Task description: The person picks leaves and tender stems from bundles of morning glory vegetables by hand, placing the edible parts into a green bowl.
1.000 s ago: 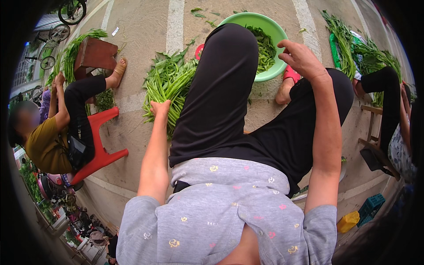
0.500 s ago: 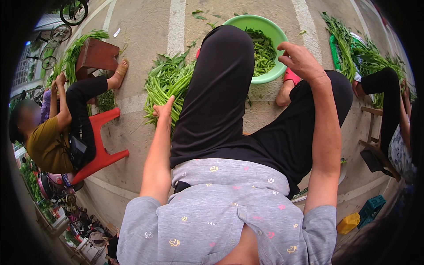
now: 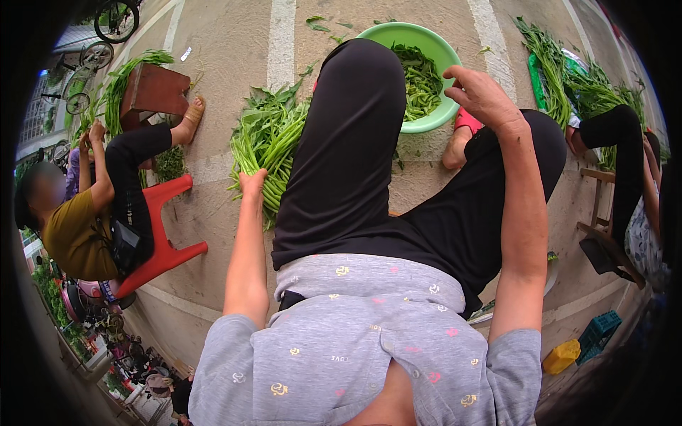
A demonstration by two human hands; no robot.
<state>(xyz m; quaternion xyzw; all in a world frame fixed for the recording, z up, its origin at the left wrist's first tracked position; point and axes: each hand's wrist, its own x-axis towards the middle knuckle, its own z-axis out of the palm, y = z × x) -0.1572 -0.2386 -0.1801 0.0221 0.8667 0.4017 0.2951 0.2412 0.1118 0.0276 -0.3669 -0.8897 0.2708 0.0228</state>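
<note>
A heap of leafy green stems that looks like water spinach lies on the ground, left of my raised left knee. My left hand is down at the cut ends of these stems. Its thumb sticks out, while the other fingers are hidden, so a grip cannot be made out. Beyond my knees stands a light green basin with picked green pieces inside. Over the basin's right rim hovers my right hand, its fingers loosely bent and apart, with nothing visible in them.
At the left a person sits on a red plastic stool, near a brown wooden stool with greens. More greens lie at the far right beside another seated person. A yellow item and a blue crate are lower right.
My left hand has lowered from above the stems to in among their cut ends, and its fingers have gone out of sight. My right hand has hardly moved.
</note>
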